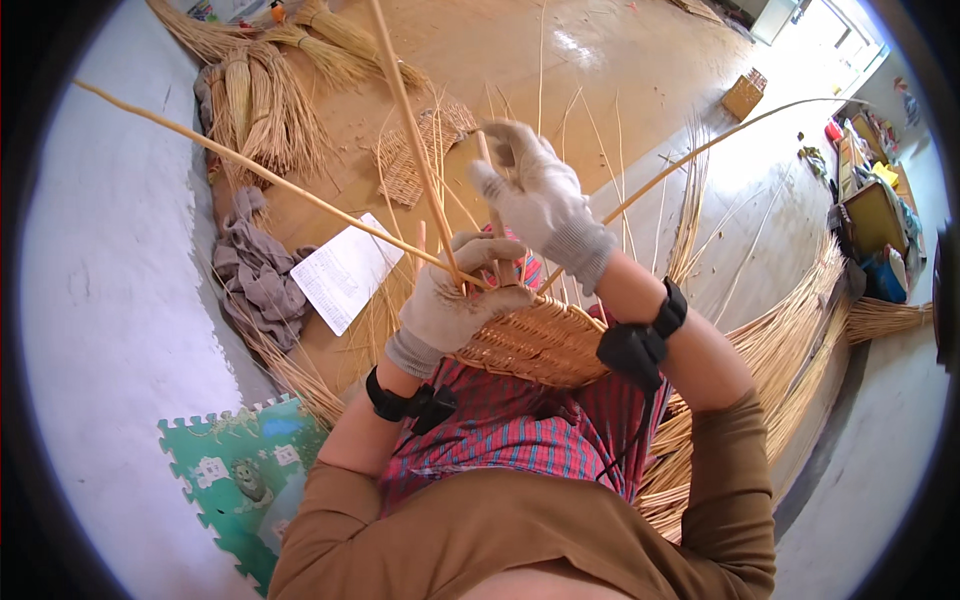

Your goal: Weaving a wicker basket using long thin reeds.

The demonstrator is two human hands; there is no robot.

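A partly woven wicker basket (535, 345) rests against my lap, with long rods standing up and out from its rim. My left hand (450, 305), in a pale knitted glove, is closed on the rim where several rods cross. My right hand (540, 190), gloved alike, is above it, fingers curled around the upper part of a short upright wicker rod (485, 152). The exact contact of its fingertips is partly hidden. One long rod (270, 178) slants out left past my left hand; another rod (690, 155) arcs out right behind my right wrist.
Bundles of rods (262, 105) lie at the far left, and a large sheaf (770, 345) is at my right. A woven panel (415, 155), a white sheet (348, 272), a grey cloth (262, 262) and a green foam mat (235, 480) lie on the floor. A small wicker box (743, 95) stands farther off.
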